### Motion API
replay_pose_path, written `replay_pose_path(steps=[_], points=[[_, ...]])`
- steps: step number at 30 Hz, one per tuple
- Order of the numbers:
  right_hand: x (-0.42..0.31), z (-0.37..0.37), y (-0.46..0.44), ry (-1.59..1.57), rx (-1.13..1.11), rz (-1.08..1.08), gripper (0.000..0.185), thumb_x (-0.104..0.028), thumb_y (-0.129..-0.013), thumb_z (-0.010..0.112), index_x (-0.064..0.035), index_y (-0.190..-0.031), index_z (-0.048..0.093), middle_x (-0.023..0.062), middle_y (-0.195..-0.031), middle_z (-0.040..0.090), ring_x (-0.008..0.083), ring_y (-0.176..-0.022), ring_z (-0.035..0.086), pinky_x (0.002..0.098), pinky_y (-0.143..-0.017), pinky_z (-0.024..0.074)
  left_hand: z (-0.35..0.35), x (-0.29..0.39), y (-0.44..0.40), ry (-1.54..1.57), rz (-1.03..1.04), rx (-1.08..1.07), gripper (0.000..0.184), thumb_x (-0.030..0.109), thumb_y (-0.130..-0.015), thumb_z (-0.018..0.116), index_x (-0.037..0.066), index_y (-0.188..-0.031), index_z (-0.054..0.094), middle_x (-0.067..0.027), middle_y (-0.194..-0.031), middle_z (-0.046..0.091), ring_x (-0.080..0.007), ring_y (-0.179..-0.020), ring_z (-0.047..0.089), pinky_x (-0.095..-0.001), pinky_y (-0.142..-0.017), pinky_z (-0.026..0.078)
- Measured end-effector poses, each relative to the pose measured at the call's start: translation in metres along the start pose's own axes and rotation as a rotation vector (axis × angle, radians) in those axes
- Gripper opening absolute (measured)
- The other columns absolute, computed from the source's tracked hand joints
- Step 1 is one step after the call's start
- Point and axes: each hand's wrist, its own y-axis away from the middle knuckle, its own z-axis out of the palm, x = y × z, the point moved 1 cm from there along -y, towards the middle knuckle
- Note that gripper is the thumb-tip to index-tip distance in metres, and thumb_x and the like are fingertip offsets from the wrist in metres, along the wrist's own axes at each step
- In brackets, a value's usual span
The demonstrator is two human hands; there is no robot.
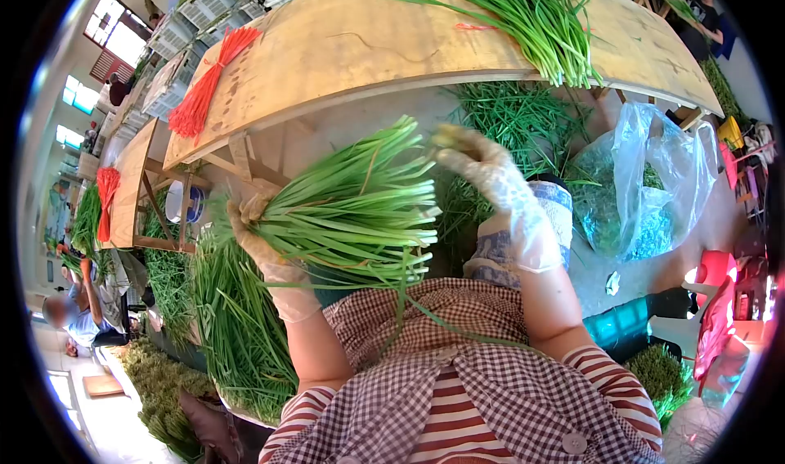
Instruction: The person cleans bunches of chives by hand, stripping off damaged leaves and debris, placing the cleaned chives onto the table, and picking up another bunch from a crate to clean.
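Observation:
A bunch of long green garlic chives (352, 198) lies across my lap, its pale stem ends pointing right. My left hand (260, 223), in a thin glove, is closed around the leafy part of the bunch. Just right of the stem ends, my gloved right hand (486, 170) is raised, fingers reaching left and their tips blurred. Nothing shows in it, and it looks apart from the bunch. A few loose leaves (458, 327) hang over my checked apron (425, 333). More chives (237, 333) are heaped beside my left arm.
A wooden table (352, 47) ahead carries red ties (208, 84) and a chive bundle (531, 22). Under it lie loose greens (515, 125). A clear plastic bag (646, 186) stands right. Another person (82, 313) works at far left, near a bucket (186, 202).

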Motion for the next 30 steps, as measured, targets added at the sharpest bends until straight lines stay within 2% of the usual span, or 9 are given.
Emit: replay_pose_path(steps=[3, 8, 11, 12, 15, 18, 21, 28, 30], points=[[-0.004, 0.021, -0.001, -0.081, -0.160, 0.138, 0.020, -0.018, -0.086, 0.070, -0.0023, -0.098, 0.072, 0.0094, -0.092, 0.072, 0.0119, -0.084, 0.064, 0.0266, -0.081, 0.0499, -0.001, -0.008, -0.003, 0.112, -0.178, -0.086, 0.034, 0.026, -0.088, 0.065, 0.018, -0.063, 0.045, 0.0061, -0.060, 0.047, -0.0094, -0.068, 0.049, -0.0311, -0.077, 0.043], [0.026, -0.028, -0.024, 0.098, 0.416, -0.161, 0.014, -0.005, -0.087, 0.064, -0.0025, -0.099, 0.072, 0.0106, -0.082, 0.071, 0.0156, -0.072, 0.066, 0.0247, -0.070, 0.0546, -0.005, 0.007, 0.004, -0.085, -0.003, 0.131, 0.032, 0.029, -0.091, 0.061, 0.015, -0.064, 0.049, 0.0035, -0.063, 0.051, -0.0130, -0.074, 0.053, -0.0327, -0.084, 0.044], [0.010, -0.031, -0.017, 0.467, 0.209, -0.550, 0.021, -0.008, -0.082, 0.071, -0.0059, -0.102, 0.072, 0.0099, -0.101, 0.070, 0.0186, -0.092, 0.066, 0.0299, -0.085, 0.0520, -0.016, 0.011, 0.005, -0.224, 0.060, 0.209, 0.032, 0.028, -0.092, 0.059, 0.014, -0.065, 0.049, 0.0007, -0.063, 0.054, -0.0147, -0.076, 0.055, -0.0354, -0.090, 0.045], [-0.005, -0.016, -0.006, 0.377, 0.059, -0.461, 0.027, -0.012, -0.077, 0.076, -0.0102, -0.104, 0.072, 0.0086, -0.109, 0.069, 0.0195, -0.099, 0.064, 0.0314, -0.091, 0.0497, -0.016, 0.006, 0.004, -0.215, 0.020, 0.169, 0.032, 0.028, -0.092, 0.058, 0.014, -0.065, 0.049, 0.0000, -0.063, 0.055, -0.0151, -0.076, 0.055, -0.0362, -0.090, 0.045], [0.008, 0.018, -0.004, 0.338, -0.108, -0.532, 0.029, -0.019, -0.078, 0.076, -0.0109, -0.105, 0.072, 0.0089, -0.106, 0.069, 0.0198, -0.094, 0.065, 0.0308, -0.085, 0.0508, -0.028, 0.002, -0.007, -0.128, -0.067, 0.101, 0.032, 0.028, -0.091, 0.062, 0.014, -0.065, 0.048, -0.0013, -0.061, 0.054, -0.0167, -0.077, 0.055, -0.0386, -0.090, 0.045], [0.023, 0.024, -0.005, 0.216, -0.113, -0.282, 0.025, -0.020, -0.080, 0.073, -0.0088, -0.103, 0.071, 0.0103, -0.102, 0.069, 0.0230, -0.091, 0.066, 0.0329, -0.081, 0.0514, -0.009, -0.012, 0.001, -0.259, -0.011, 0.177, 0.033, 0.027, -0.089, 0.065, 0.013, -0.064, 0.047, 0.0005, -0.061, 0.053, -0.0140, -0.070, 0.053, -0.0348, -0.089, 0.046], [0.034, 0.028, -0.003, 0.383, -0.150, -0.473, 0.024, -0.021, -0.081, 0.072, -0.0085, -0.101, 0.070, 0.0120, -0.098, 0.068, 0.0271, -0.087, 0.066, 0.0351, -0.077, 0.0517, -0.015, -0.009, -0.003, -0.209, 0.005, 0.172, 0.034, 0.026, -0.089, 0.065, 0.013, -0.064, 0.047, 0.0012, -0.060, 0.051, -0.0122, -0.065, 0.052, -0.0329, -0.087, 0.046], [0.052, 0.010, -0.014, 0.717, 0.079, -0.871, 0.011, -0.005, -0.081, 0.063, -0.0060, -0.092, 0.064, 0.0143, -0.090, 0.065, 0.0327, -0.082, 0.064, 0.0411, -0.071, 0.0524, 0.014, -0.031, 0.001, 0.160, -0.073, -0.132, 0.031, 0.020, -0.089, 0.063, 0.014, -0.069, 0.041, 0.0052, -0.054, 0.039, -0.0102, -0.053, 0.038, -0.0269, -0.066, 0.039], [0.069, -0.016, -0.024, 0.734, 0.339, -0.831, 0.014, -0.006, -0.079, 0.064, -0.0063, -0.093, 0.064, 0.0151, -0.093, 0.065, 0.0326, -0.083, 0.063, 0.0400, -0.072, 0.0522, 0.018, -0.024, -0.001, 0.037, -0.067, -0.356, 0.029, 0.021, -0.091, 0.060, 0.015, -0.069, 0.042, 0.0054, -0.055, 0.041, -0.0111, -0.056, 0.041, -0.0294, -0.076, 0.041]])
